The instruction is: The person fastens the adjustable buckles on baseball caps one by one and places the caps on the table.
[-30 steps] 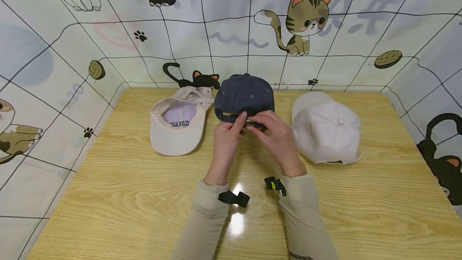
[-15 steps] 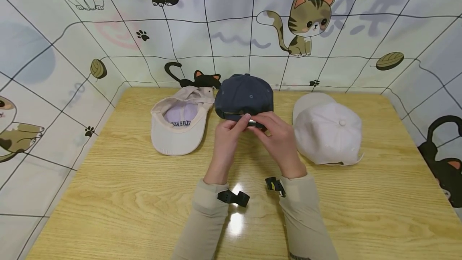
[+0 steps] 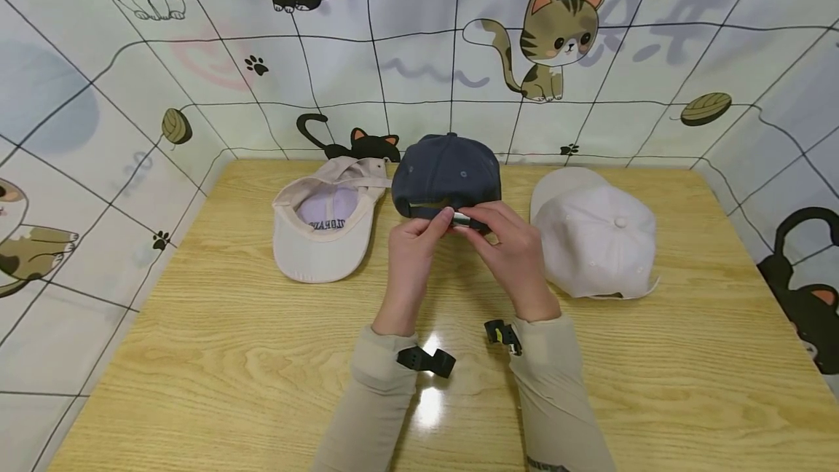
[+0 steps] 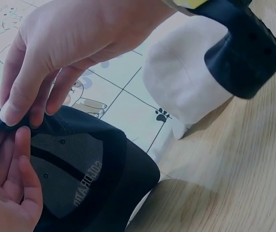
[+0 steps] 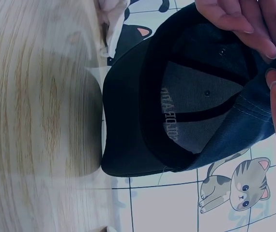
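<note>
A navy baseball cap (image 3: pixel 446 170) is held in the middle with its back strap turned toward me. My left hand (image 3: pixel 409 257) pinches the strap (image 3: pixel 422 212) between thumb and fingers, just left of a silver metal buckle (image 3: pixel 461 218). On the buckle's right side my right hand (image 3: pixel 511 253) pinches the strap's other part. In the right wrist view the inside of the navy cap (image 5: pixel 201 92) shows, its brim apart from the tabletop. The left wrist view shows my left thumb and fingers (image 4: pixel 26 92) meeting at the strap, where the buckle is hidden.
On the left a cream cap (image 3: pixel 321 253) with a lilac inside lies upturned on the wooden table (image 3: pixel 229 370). A white cap (image 3: pixel 603 239) sits crown up on the right. Behind stands a cat-printed backdrop (image 3: pixel 419 71).
The silver buckle has come into fuller view between my fingers. My right hand has shifted slightly right along the strap. The other two caps have stayed in place.
</note>
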A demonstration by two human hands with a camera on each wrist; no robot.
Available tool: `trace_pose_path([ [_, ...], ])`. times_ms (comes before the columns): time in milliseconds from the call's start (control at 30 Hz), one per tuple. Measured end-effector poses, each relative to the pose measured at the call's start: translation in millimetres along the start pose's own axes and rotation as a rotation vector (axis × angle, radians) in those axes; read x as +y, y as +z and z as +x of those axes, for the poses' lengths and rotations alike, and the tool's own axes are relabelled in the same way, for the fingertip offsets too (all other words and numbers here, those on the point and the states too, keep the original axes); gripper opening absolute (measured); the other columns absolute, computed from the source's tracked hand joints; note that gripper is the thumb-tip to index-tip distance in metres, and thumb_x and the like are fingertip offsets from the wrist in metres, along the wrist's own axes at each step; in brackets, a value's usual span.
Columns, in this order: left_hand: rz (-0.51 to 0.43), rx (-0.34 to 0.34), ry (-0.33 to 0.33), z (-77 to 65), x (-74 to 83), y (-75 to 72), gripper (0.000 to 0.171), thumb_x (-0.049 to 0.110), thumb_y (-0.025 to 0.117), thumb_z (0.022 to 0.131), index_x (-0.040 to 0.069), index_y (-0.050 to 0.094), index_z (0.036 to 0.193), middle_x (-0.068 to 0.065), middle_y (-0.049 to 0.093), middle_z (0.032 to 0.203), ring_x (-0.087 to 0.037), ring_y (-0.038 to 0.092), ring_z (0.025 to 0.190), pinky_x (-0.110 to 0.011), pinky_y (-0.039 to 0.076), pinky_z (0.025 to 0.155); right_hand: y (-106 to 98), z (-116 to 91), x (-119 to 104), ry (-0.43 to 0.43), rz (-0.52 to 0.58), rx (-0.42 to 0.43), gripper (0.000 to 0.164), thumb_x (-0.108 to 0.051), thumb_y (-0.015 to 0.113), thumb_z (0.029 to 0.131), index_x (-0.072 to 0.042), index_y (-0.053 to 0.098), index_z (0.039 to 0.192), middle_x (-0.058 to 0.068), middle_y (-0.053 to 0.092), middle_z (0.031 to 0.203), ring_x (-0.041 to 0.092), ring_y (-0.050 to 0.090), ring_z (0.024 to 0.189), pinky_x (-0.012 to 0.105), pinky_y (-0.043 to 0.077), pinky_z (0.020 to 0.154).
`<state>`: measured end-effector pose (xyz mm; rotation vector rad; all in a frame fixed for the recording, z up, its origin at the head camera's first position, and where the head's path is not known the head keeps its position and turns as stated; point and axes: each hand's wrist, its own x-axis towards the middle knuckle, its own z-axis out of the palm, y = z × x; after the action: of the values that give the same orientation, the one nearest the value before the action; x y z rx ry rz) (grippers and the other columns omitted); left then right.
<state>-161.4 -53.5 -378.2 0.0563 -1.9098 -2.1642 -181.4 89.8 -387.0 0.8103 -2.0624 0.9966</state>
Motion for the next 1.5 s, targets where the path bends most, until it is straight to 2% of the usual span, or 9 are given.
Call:
trace_pose_path([
  [133, 0.006, 0.008, 0.012, 4.8, -15.2, -1.1, 0.041, 0.038, 0.069, 0.076, -0.002, 0.070, 0.073, -0.020, 0.064, 0.073, -0.024, 0.054, 0.069, -0.031, 0.044, 0.067, 1.1, -0.4, 1.1, -0.005, 0.002, 0.010, 0.031, -0.014, 0.076, 0.070, -0.010, 0.068, 0.099, 0.000, 0.064, 0.091, 0.008, 0.059, 0.081, 0.022, 0.046, 0.062],
  [267, 0.031, 0.013, 0.022, 4.2, -15.9, -0.9, 0.044, 0.040, 0.068, 0.076, -0.004, 0.068, 0.072, -0.012, 0.063, 0.068, -0.022, 0.051, 0.064, -0.033, 0.043, 0.062, 2.5, -1.3, 2.5, -0.014, 0.003, 0.020, 0.032, -0.014, 0.077, 0.068, -0.010, 0.068, 0.099, -0.001, 0.064, 0.091, 0.008, 0.059, 0.081, 0.021, 0.045, 0.061],
  [433, 0.051, 0.020, 0.055, 3.6, -15.9, 0.5, 0.042, 0.035, 0.066, 0.079, -0.006, 0.067, 0.070, -0.017, 0.063, 0.071, -0.018, 0.052, 0.064, -0.034, 0.043, 0.061, 3.0, -1.5, 3.4, -0.027, 0.011, 0.022, 0.031, -0.017, 0.077, 0.069, -0.011, 0.068, 0.099, -0.001, 0.064, 0.090, 0.009, 0.059, 0.082, 0.023, 0.045, 0.065],
  [700, -0.003, 0.013, 0.044, 6.3, -18.7, 0.7, 0.036, 0.034, 0.066, 0.079, -0.001, 0.070, 0.074, -0.016, 0.065, 0.073, -0.030, 0.057, 0.073, -0.034, 0.047, 0.065, 1.5, -0.9, 2.7, 0.007, 0.034, -0.023, 0.029, -0.018, 0.075, 0.072, -0.011, 0.068, 0.099, -0.001, 0.064, 0.091, 0.009, 0.059, 0.085, 0.023, 0.045, 0.069],
  [800, -0.029, 0.004, 0.024, 7.5, -19.1, 0.6, 0.035, 0.035, 0.067, 0.078, 0.000, 0.070, 0.078, -0.011, 0.066, 0.074, -0.034, 0.057, 0.076, -0.036, 0.048, 0.067, 0.8, -1.5, 3.2, 0.083, 0.071, -0.054, 0.026, -0.017, 0.074, 0.073, -0.013, 0.068, 0.098, -0.002, 0.064, 0.091, 0.008, 0.059, 0.085, 0.023, 0.046, 0.070],
  [967, -0.016, 0.000, 0.003, 6.9, -18.6, 1.7, 0.037, 0.037, 0.069, 0.076, 0.000, 0.071, 0.078, -0.015, 0.066, 0.077, -0.032, 0.057, 0.076, -0.042, 0.048, 0.070, 0.7, -2.7, 2.7, 0.325, 0.140, -0.119, 0.022, -0.032, 0.067, 0.079, -0.014, 0.067, 0.093, -0.005, 0.064, 0.088, 0.006, 0.059, 0.079, 0.024, 0.048, 0.067],
  [1133, 0.038, 0.013, 0.001, 6.5, -18.2, 1.7, 0.043, 0.040, 0.068, 0.076, -0.002, 0.069, 0.075, -0.008, 0.063, 0.069, -0.030, 0.055, 0.072, -0.034, 0.045, 0.062, 0.3, -3.7, 2.2, 0.535, 0.205, -0.181, 0.030, -0.044, 0.062, 0.079, -0.017, 0.068, 0.089, -0.005, 0.065, 0.079, 0.007, 0.060, 0.072, 0.027, 0.048, 0.065],
  [1367, 0.069, 0.016, 0.014, 7.5, -18.4, -0.2, 0.042, 0.042, 0.068, 0.075, 0.000, 0.067, 0.068, -0.002, 0.059, 0.063, -0.027, 0.049, 0.065, -0.030, 0.039, 0.054, -2.5, -4.0, 5.1, 0.635, 0.212, -0.199, 0.032, -0.049, 0.065, 0.074, -0.019, 0.069, 0.084, -0.006, 0.066, 0.074, 0.008, 0.059, 0.070, 0.030, 0.046, 0.062],
  [1500, 0.054, -0.009, 0.014, 6.7, -18.6, -0.2, 0.042, 0.042, 0.068, 0.076, 0.000, 0.068, 0.069, -0.009, 0.062, 0.066, -0.029, 0.051, 0.067, -0.031, 0.040, 0.057, -3.0, -5.5, 7.4, 0.681, 0.210, -0.205, 0.033, -0.050, 0.067, 0.071, -0.019, 0.069, 0.081, -0.005, 0.065, 0.071, 0.009, 0.058, 0.067, 0.030, 0.045, 0.059],
])
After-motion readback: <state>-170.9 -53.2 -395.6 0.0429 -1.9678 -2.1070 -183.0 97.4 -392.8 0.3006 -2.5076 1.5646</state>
